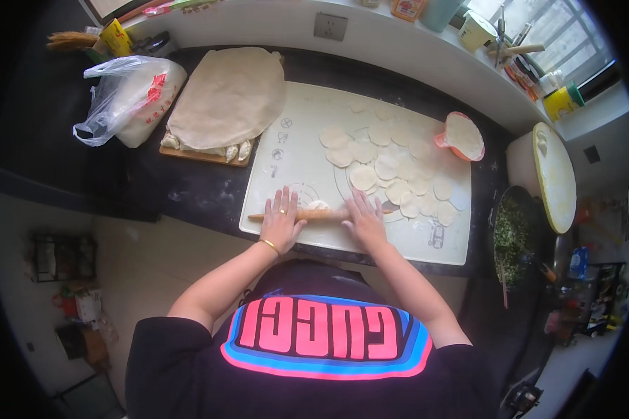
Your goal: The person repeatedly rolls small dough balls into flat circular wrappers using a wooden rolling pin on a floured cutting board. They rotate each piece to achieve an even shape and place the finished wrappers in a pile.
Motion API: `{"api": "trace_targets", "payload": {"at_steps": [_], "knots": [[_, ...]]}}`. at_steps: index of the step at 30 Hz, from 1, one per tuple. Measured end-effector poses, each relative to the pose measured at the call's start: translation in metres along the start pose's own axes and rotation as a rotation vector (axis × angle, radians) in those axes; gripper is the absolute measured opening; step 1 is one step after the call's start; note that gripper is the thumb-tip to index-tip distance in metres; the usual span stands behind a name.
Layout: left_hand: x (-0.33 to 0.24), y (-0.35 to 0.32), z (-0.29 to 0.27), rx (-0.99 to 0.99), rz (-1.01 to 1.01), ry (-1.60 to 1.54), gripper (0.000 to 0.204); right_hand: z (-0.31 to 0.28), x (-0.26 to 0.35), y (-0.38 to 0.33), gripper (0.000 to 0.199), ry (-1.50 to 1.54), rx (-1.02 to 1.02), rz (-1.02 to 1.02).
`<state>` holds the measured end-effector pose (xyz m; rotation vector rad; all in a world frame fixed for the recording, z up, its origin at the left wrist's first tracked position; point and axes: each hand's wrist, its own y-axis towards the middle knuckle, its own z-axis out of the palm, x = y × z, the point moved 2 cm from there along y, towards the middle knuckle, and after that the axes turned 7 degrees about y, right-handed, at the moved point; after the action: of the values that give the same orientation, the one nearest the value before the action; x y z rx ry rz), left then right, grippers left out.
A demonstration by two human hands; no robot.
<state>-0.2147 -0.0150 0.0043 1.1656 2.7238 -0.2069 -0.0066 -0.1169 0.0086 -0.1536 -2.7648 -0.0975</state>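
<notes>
A wooden rolling pin [323, 215] lies crosswise near the front edge of a pale pastry mat [412, 249]. Flat across its left part rests my left hand [281, 221], fingers stretched forward, a ring and a gold bangle on it. My right hand [365, 222] presses on the right part with its fingers also extended. Between the hands, a small piece of dough [319, 204] peeks out behind the pin; the rest of it is covered. Many thin round dough wrappers [388, 166], some overlapping, are spread over the mat's middle and right side.
A beige cloth [227, 98] covers dumplings [244, 149] on a wooden board [203, 158] at left. Beyond it stands a plastic bag [138, 105]. A pink-rimmed bowl [441, 140] holds flour. At right are a pan of chopped greens [514, 234] and a large round container [524, 157].
</notes>
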Motion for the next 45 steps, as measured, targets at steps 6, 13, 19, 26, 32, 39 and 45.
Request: {"api": "trace_targets", "payload": {"at_steps": [6,13,19,26,32,39,45], "knots": [[0.006,0.051,-0.009,-0.039,-0.095,0.071,0.072,-0.004,-0.004,0.021,0.071,-0.061,-0.058,0.148],[-0.001,0.011,-0.008,0.104,0.035,0.061,0.074,-0.005,0.007,-0.017,0.073,-0.007,0.064,0.121],[0.013,0.066,0.005,-0.082,-0.132,0.108,0.069,-0.003,-0.009,0.04,0.069,0.0,-0.082,0.183],[-0.001,0.023,-0.008,0.274,-0.026,-0.08,0.065,0.002,0.0,-0.022,0.042,0.03,-0.094,0.027],[-0.023,0.072,-0.003,0.127,0.076,-0.375,0.048,-0.001,-0.002,-0.033,0.033,0.015,-0.193,-0.059],[-0.008,0.034,-0.007,0.0,-0.057,-0.116,0.048,-0.011,-0.007,-0.057,0.032,0.073,-0.021,0.07],[0.01,0.038,-0.003,-0.045,-0.176,0.088,0.064,-0.01,0.001,-0.005,0.054,0.057,-0.08,0.23]]}}
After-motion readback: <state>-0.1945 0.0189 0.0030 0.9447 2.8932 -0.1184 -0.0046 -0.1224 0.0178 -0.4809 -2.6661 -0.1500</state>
